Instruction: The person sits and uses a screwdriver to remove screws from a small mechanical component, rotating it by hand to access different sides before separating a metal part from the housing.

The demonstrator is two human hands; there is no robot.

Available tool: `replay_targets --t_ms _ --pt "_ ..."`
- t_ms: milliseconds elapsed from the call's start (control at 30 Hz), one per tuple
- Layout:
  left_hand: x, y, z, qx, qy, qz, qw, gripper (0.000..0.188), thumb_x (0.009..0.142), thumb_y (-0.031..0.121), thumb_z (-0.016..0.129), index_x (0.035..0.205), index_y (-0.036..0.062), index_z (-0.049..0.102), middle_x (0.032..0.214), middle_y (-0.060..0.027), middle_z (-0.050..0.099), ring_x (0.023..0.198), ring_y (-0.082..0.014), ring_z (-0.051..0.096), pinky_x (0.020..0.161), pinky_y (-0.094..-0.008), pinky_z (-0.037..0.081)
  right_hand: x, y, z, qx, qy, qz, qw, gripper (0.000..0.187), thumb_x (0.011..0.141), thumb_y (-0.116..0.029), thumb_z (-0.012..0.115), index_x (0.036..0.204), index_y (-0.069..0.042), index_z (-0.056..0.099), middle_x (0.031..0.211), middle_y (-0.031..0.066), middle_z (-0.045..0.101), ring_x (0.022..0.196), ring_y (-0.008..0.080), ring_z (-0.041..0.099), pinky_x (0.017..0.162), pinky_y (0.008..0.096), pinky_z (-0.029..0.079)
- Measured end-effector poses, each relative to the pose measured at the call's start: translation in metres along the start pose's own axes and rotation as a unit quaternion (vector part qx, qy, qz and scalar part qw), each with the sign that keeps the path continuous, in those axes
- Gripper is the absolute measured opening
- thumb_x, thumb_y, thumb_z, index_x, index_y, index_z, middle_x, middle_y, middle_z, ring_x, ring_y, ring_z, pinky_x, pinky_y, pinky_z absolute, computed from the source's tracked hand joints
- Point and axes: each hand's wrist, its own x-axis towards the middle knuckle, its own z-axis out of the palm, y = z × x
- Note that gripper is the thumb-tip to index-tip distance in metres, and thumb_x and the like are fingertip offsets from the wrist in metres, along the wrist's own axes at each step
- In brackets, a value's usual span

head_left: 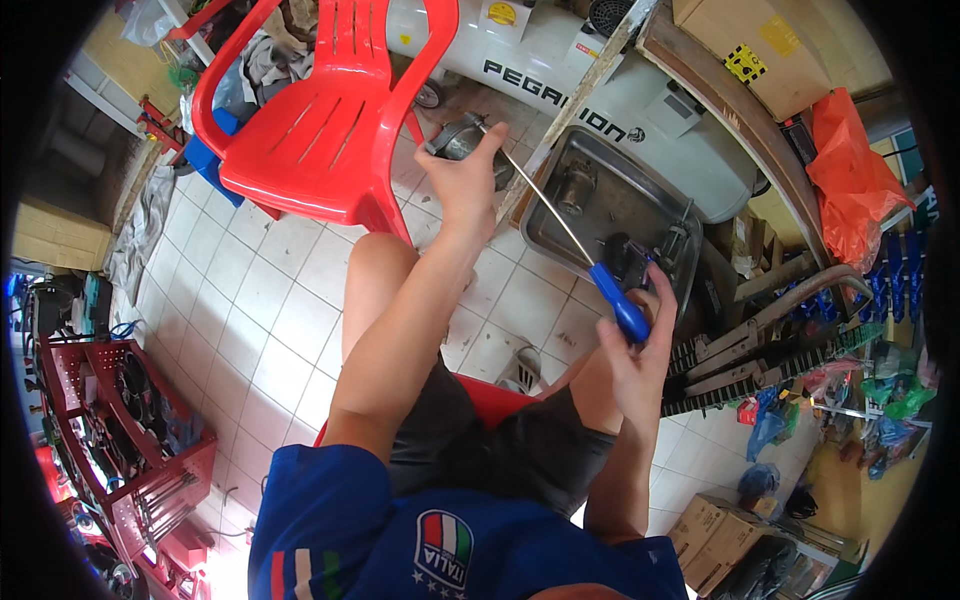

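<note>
Raised in front of me, my left hand (462, 185) is closed around a dark, rounded metal part (455, 140); my fingers and palm cover some of it. My right hand (645, 345), lower and to the right, has its fingers around the blue handle of a long screwdriver (618, 305). The thin shaft slants up and left, and its tip reaches the metal part at my left fingers; the exact contact is hidden. Beneath the shaft lies a grey metal tray (620, 205). In it are a dirty cylindrical part (577, 187), a black part (625, 258) and a smaller metal piece (678, 242).
A red plastic chair (300, 150) stands ahead to the left. Behind the tray is a large white tank (700, 165). Long toothed metal bars (760, 370) jut in from the right. A red tool cart (150, 450) stands at left, cardboard boxes (705, 530) at lower right.
</note>
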Motion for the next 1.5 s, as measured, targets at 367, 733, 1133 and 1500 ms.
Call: replay_targets --t_ms 367,733,1133,1500 --pt "0.002 -0.001 0.002 -0.010 0.005 -0.007 1.000 0.085 0.073 0.008 0.086 0.135 0.0028 0.027 0.117 -0.0149 0.053 0.100 -0.0198 0.059 0.084 -0.0322 0.052 0.003 -0.013 -0.005 0.040 -0.001 0.128 0.991 0.068 0.090 -0.004 0.068 0.150 -0.009 0.037 0.093 0.0071 0.061 0.075 0.0092 0.058 0.065 0.0209 0.046" --pt "-0.001 -0.004 0.002 -0.002 -0.012 0.012 1.000 0.080 0.075 0.006 0.085 0.132 0.0045 0.028 0.114 -0.0131 0.056 0.100 -0.0195 0.061 0.081 -0.0345 0.055 -0.004 -0.013 0.010 -0.026 0.080 0.070 0.994 0.043 0.107 -0.030 0.036 0.131 -0.001 0.058 0.084 0.0089 0.059 0.078 0.0107 0.058 0.071 0.0259 0.047" --pt "-0.003 0.000 -0.002 0.009 -0.042 0.025 0.999 0.087 0.073 0.013 0.088 0.135 0.0036 0.026 0.119 -0.0146 0.053 0.103 -0.0197 0.058 0.086 -0.0326 0.051 -0.005 -0.016 0.004 0.080 0.042 0.079 0.993 0.048 0.094 -0.007 0.063 0.139 -0.001 0.047 0.088 0.0078 0.062 0.068 0.0124 0.059 0.062 0.0217 0.046" --pt "-0.002 0.000 -0.003 -0.003 -0.027 -0.019 0.999 0.091 0.072 0.016 0.090 0.136 0.0041 0.026 0.120 -0.0155 0.052 0.103 -0.0201 0.058 0.087 -0.0327 0.051 -0.005 -0.012 0.006 0.019 0.090 -0.066 0.994 0.051 0.094 -0.014 0.066 0.141 -0.002 0.048 0.081 0.0057 0.060 0.071 0.0126 0.058 0.065 0.0206 0.046"
